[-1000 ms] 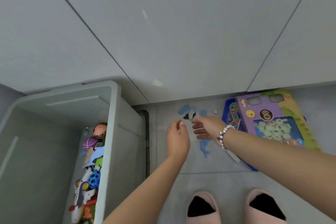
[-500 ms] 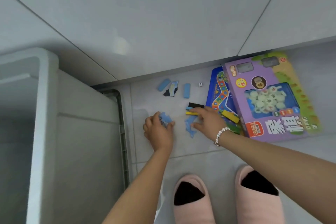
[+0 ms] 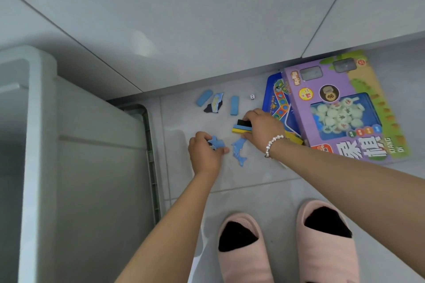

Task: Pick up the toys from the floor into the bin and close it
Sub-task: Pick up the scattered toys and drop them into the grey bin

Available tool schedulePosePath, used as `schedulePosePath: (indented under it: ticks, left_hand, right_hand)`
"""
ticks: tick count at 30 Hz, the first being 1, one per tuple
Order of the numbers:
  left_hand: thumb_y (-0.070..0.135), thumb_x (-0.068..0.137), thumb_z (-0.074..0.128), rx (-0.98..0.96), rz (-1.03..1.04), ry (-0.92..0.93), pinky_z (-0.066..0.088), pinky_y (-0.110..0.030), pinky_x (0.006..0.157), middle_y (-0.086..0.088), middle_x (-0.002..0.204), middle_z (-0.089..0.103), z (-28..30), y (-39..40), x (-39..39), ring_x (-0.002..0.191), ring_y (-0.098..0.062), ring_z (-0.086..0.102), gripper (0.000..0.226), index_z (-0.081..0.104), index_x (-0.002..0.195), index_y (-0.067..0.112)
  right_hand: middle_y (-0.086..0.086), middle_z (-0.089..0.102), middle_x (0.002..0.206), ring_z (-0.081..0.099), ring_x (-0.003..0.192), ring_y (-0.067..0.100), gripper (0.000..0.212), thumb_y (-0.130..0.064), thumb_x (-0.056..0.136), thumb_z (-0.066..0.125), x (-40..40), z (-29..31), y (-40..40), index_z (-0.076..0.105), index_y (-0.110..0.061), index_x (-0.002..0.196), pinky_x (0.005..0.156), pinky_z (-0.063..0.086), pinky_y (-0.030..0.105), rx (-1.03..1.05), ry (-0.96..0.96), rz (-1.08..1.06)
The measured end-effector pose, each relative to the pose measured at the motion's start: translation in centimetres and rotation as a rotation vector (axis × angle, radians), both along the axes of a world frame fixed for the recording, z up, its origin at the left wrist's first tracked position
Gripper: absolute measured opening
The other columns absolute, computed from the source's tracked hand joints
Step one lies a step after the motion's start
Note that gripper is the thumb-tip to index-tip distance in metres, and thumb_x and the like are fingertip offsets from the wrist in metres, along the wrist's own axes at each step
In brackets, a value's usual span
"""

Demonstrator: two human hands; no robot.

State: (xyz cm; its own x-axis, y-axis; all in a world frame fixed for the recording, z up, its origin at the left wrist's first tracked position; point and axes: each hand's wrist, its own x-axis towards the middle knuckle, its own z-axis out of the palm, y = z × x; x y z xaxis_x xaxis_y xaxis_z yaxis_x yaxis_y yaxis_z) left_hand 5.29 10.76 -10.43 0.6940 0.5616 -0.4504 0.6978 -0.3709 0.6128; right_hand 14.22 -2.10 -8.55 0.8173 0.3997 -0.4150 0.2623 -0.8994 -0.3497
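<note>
Left hand [image 3: 204, 153]: grip closed around a blue toy piece [image 3: 217, 142].
Right hand [image 3: 262, 130]: grip pinching stacked flat blocks [image 3: 241, 127].
Blue dolphin [image 3: 239, 150]: on floor, at 7 o'clock from right hand.

arms: bare, sleeveless | right wrist: pearl bracelet [image 3: 273, 143] | feet: pink slippers [image 3: 243, 248], black socks

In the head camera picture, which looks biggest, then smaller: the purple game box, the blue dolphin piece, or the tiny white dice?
1. Purple cardboard game box
2. Blue dolphin-shaped piece
3. Tiny white dice

All lie on the floor, so the order is clear.
</note>
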Motion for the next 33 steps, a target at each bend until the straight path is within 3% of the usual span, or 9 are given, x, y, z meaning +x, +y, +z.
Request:
schedulePosePath:
  ticks: [6, 11, 15, 18, 23, 29, 33]
  left_hand:
    - [-0.001, 0.075, 0.073, -0.079, 0.038, -0.074, 0.037, -0.018, 0.067, 0.0, 0.103, 0.041, 0.3, -0.4, -0.2, 0.081, -0.013, 0.046, 0.038, 0.042, 0.092, 0.014]
    - [0.001, 0.074, 0.074, -0.16, 0.09, -0.128, 0.039, -0.016, 0.058, 0.003, 0.085, 0.049, 0.3, -0.1, -0.7, 0.069, -0.008, 0.045, 0.039, 0.04, 0.088, 0.015]
    - [0.004, 0.073, 0.076, -0.298, 0.228, -0.137, 0.048, -0.02, 0.061, 0.007, 0.08, 0.054, 0.9, 0.2, -0.7, 0.066, -0.008, 0.05, 0.034, 0.048, 0.089, 0.018]
    - [0.003, 0.075, 0.075, -0.436, 0.281, -0.142, 0.049, -0.013, 0.053, 0.002, 0.085, 0.061, 1.2, 0.2, -1.1, 0.068, -0.01, 0.055, 0.031, 0.054, 0.094, 0.018]
    - [-0.001, 0.078, 0.072, -0.559, 0.308, -0.14, 0.049, -0.011, 0.053, 0.0, 0.08, 0.062, 1.6, 0.1, -1.5, 0.066, -0.009, 0.057, 0.027, 0.062, 0.098, 0.013]
    - [0.004, 0.08, 0.071, -0.581, 0.472, -0.226, 0.05, -0.013, 0.057, 0.001, 0.085, 0.066, 4.3, 0.4, -1.2, 0.066, -0.007, 0.062, 0.025, 0.065, 0.103, 0.011]
    - [0.005, 0.081, 0.069, -0.577, 0.544, -0.44, 0.049, -0.014, 0.06, 0.003, 0.08, 0.067, 10.9, 1.5, -1.9, 0.058, -0.003, 0.06, 0.018, 0.065, 0.095, 0.016]
  right_hand:
    - [0.006, 0.05, 0.121, 0.054, 0.108, 0.023, 0.05, -0.037, 0.082, 0.065, 0.6, 0.1, 0.2, 0.049, -0.016, 0.125, 0.082, 0.049, 0.034, -0.062, 0.041, 0.02]
    - [0.006, 0.051, 0.122, 0.053, 0.109, 0.022, 0.051, -0.038, 0.082, 0.064, 0.6, 0.1, 0.0, 0.05, -0.015, 0.125, 0.083, 0.049, 0.033, -0.055, 0.043, 0.031]
    - [0.006, 0.052, 0.121, 0.053, 0.108, 0.022, 0.051, -0.038, 0.081, 0.065, 0.4, 0.0, -0.1, 0.05, -0.015, 0.124, 0.082, 0.048, 0.033, -0.058, 0.018, 0.024]
    - [0.007, 0.052, 0.119, 0.052, 0.108, 0.023, 0.05, -0.039, 0.081, 0.063, 0.2, -0.1, 0.0, 0.049, -0.014, 0.122, 0.081, 0.049, 0.036, -0.124, -0.027, 0.11]
    - [0.008, 0.054, 0.116, 0.054, 0.104, 0.023, 0.054, -0.044, 0.08, 0.063, 0.7, -0.1, 0.3, 0.05, -0.013, 0.122, 0.079, 0.048, 0.033, -0.125, 0.013, 0.075]
    - [0.003, 0.061, 0.11, 0.059, 0.093, 0.016, 0.045, -0.037, 0.074, 0.071, 0.4, 1.0, -0.1, 0.059, -0.016, 0.111, 0.077, 0.052, 0.032, 0.221, 0.152, -0.199]
    - [-0.012, 0.059, 0.094, 0.05, 0.068, -0.009, 0.034, -0.032, 0.074, 0.074, -0.8, 6.1, 2.6, 0.061, -0.023, 0.104, 0.06, 0.036, 0.004, 0.568, 0.186, -0.287]
